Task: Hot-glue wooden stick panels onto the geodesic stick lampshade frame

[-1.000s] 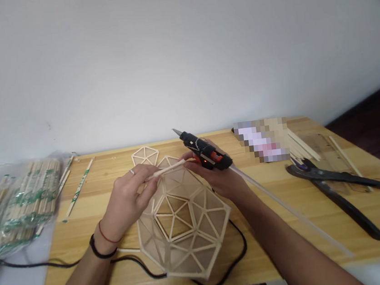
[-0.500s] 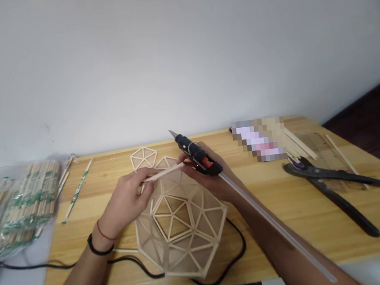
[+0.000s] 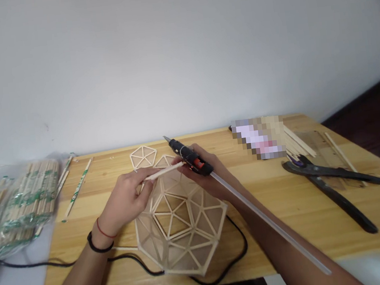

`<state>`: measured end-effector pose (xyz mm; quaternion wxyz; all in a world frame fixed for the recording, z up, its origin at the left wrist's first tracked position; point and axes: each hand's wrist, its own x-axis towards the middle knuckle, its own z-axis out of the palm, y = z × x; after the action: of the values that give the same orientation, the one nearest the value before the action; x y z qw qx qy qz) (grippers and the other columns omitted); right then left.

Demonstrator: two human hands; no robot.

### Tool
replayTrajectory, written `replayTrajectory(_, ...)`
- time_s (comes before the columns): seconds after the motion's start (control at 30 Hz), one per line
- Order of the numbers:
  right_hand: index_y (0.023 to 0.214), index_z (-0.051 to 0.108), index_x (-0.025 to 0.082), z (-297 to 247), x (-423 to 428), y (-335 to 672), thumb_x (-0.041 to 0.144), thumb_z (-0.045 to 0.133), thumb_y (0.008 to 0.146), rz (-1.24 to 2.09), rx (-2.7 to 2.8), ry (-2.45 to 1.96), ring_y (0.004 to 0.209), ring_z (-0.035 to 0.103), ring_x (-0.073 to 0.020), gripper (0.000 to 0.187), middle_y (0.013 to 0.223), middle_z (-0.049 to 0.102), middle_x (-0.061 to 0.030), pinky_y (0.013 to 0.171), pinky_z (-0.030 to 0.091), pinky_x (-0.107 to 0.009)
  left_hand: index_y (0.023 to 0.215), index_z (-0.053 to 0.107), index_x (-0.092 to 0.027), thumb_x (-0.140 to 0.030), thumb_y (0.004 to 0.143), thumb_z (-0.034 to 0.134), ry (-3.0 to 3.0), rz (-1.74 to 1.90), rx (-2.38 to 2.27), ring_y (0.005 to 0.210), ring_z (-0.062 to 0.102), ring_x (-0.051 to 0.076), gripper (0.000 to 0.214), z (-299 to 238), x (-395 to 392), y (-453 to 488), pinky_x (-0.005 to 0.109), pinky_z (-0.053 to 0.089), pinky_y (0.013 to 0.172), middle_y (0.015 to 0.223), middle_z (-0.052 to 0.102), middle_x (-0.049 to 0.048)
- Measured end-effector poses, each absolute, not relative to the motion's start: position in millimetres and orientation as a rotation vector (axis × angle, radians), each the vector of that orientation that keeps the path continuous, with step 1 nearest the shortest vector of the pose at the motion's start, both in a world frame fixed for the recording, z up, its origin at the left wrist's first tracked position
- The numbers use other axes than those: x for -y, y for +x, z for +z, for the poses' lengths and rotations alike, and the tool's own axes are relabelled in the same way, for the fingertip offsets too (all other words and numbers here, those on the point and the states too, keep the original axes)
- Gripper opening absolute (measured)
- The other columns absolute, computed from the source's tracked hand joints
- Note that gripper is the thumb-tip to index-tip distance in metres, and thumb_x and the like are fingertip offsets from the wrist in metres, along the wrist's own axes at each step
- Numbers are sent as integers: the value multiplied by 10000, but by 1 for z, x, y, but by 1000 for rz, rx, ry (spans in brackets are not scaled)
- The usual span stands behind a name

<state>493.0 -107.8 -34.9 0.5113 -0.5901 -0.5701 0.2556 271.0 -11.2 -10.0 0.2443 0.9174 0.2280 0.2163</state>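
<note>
My left hand pinches pale wooden sticks between thumb and fingers. They look like a flat piece seen nearly edge-on, so their exact shape is unclear. A black hot glue gun is in my right hand, its metal nozzle aimed up and left, away from the sticks. From its back a long clear glue stick runs down over my right forearm. My right fingertips, partly hidden, are close to the sticks' right end. Below both hands sits a dome-like frame of triangles made from wooden sticks.
Small stick polygons lie behind the frame. Bagged chopsticks are at left, with a loose wrapper nearby. Large black-handled cutters and loose sticks lie right. A black cable crosses the tabletop.
The glue gun in my right hand has shifted slightly left and down, its nozzle tipping further left. My left hand and the sticks stay almost still.
</note>
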Motion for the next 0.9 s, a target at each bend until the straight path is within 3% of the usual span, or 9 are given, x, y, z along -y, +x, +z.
replayTrajectory(0.43, 994, 644, 233, -37, 107, 493, 314, 736, 843, 627, 1300, -1389, 811, 698, -191, 194, 991, 770, -18, 765, 521, -324, 1149, 677, -217, -170, 954, 556, 2398, 483, -695, 880, 701, 157, 235, -11, 11, 274, 251, 521, 785, 1150, 769, 17)
replayTrajectory(0.53, 1000, 652, 227, -38, 107, 493, 321, 739, 843, 632, 1300, -1387, 816, 706, -194, 203, 997, 772, -25, 757, 522, -321, 1168, 684, -219, -180, 953, 556, 2427, 510, -697, 880, 710, 173, 253, -12, 10, 274, 274, 540, 815, 1085, 781, 21)
replayTrajectory(0.7, 1002, 643, 231, -38, 106, 493, 306, 740, 837, 659, 1287, -1378, 828, 701, -195, 206, 1001, 775, -23, 775, 521, -330, 1280, 687, -230, -198, 998, 494, 2441, 511, -598, 1109, 697, 214, 343, -12, 9, 275, 329, 537, 965, 1264, 740, 59)
replayTrajectory(0.9, 1007, 650, 233, -38, 107, 494, 301, 726, 853, 656, 1331, -1391, 830, 684, -198, 185, 980, 764, -15, 758, 495, -325, 1259, 705, -219, -201, 1019, 468, 2479, 546, -562, 1035, 714, 209, 338, -13, 9, 274, 342, 545, 956, 1201, 760, 73)
